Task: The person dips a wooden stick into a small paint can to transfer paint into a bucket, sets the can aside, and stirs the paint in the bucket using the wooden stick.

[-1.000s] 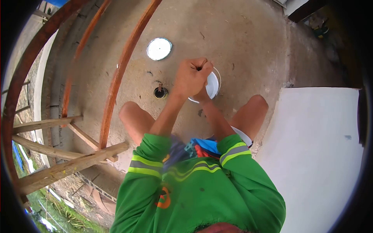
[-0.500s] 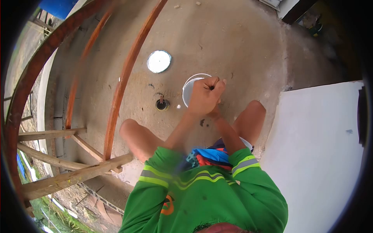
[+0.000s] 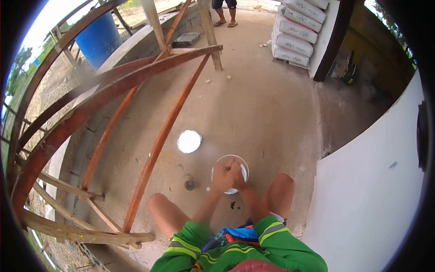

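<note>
A white bucket [image 3: 245, 165] with a raised wire handle stands on the floor between my knees. My left hand [image 3: 225, 173] is closed in a fist over it, fingers curled, and I cannot make out what is in it. My right hand [image 3: 239, 178] is pressed close beside and partly behind the left; its fingers are mostly hidden. Left of the bucket is a small dark can [image 3: 189, 185]. A round white lid [image 3: 189, 141] lies on the floor farther off.
Orange-brown painted timbers [image 3: 158, 147] and bare wooden pieces [image 3: 86, 233] form a frame at my left. A white panel [image 3: 367, 190] is at my right. Stacked bags [image 3: 297, 29], a blue barrel [image 3: 99, 40] and a person's legs [image 3: 225, 10] are farther back.
The view has tilted up, bringing the bags, barrel and another person's legs into sight. My hands stay together and have shifted left relative to the bucket, now over its opening.
</note>
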